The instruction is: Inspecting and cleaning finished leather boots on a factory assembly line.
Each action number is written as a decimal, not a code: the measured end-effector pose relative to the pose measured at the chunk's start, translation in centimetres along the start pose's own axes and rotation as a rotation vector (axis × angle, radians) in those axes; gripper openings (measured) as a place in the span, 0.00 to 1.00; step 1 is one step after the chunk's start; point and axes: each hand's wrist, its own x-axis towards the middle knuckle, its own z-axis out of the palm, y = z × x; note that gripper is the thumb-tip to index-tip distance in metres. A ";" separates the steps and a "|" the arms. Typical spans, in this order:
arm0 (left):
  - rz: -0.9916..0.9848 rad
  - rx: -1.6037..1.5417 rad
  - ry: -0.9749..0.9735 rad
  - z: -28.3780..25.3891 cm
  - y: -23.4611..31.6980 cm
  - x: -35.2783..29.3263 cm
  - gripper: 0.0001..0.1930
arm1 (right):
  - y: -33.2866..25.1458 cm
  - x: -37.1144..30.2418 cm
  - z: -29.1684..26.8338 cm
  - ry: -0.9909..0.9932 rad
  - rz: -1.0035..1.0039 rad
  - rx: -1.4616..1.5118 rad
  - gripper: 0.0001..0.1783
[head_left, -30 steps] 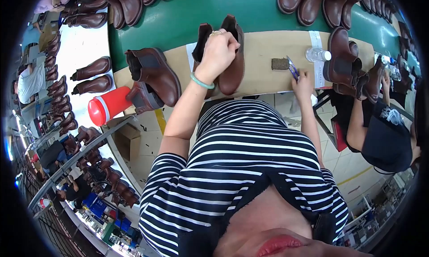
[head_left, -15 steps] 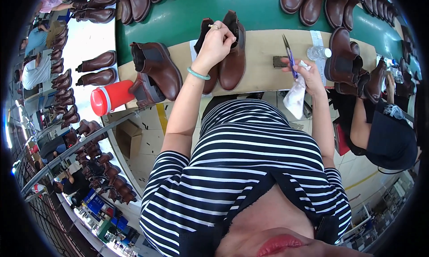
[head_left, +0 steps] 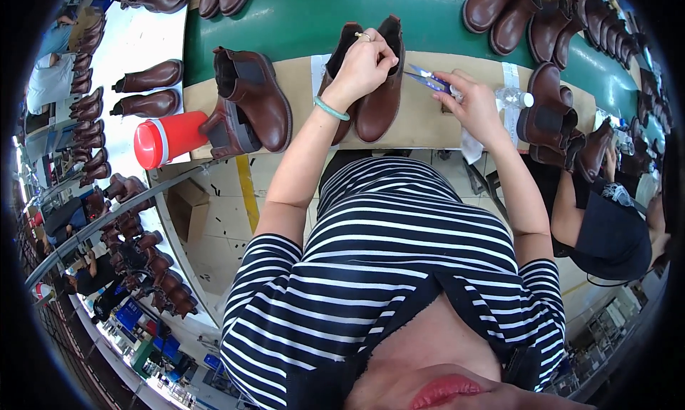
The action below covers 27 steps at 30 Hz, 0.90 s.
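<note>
My left hand point(head_left: 362, 69), with a green bangle at the wrist, is over the tops of a pair of brown ankle boots point(head_left: 380, 110) standing on the work board. Its fingers are pinched together by the boot openings; whatever is between them is too small to make out. In my right hand point(head_left: 473, 109) is a pair of blue-handled thread snips point(head_left: 430, 79), blades apart and pointing left toward the boots. Below my right wrist, a white cloth point(head_left: 471, 147) hangs at the board's front edge.
Left of the pair, more brown boots point(head_left: 267, 103) stand beside a red jug point(head_left: 153, 144). A clear plastic bottle point(head_left: 510, 98) lies to the right, near another boot pair point(head_left: 544, 110). Behind runs a green surface point(head_left: 300, 32) with boots. A co-worker in a dark cap point(head_left: 612, 231) sits at right.
My right hand has moved up and left, turning the snips toward the boots, and the white cloth has left its grasp. My left hand stays pinched at the boot tops.
</note>
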 end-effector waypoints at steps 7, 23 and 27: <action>0.028 0.006 0.027 0.3 0.3 0.2 0.05 | -1.1 1.5 0.6 0.018 -0.094 -0.220 0.15; 0.115 0.095 0.135 1.1 0.7 -0.4 0.04 | -1.9 2.3 0.8 -0.010 -0.053 -0.263 0.11; 0.159 0.169 0.214 2.1 1.4 -1.0 0.03 | -1.9 2.0 0.7 0.021 -0.054 -0.235 0.12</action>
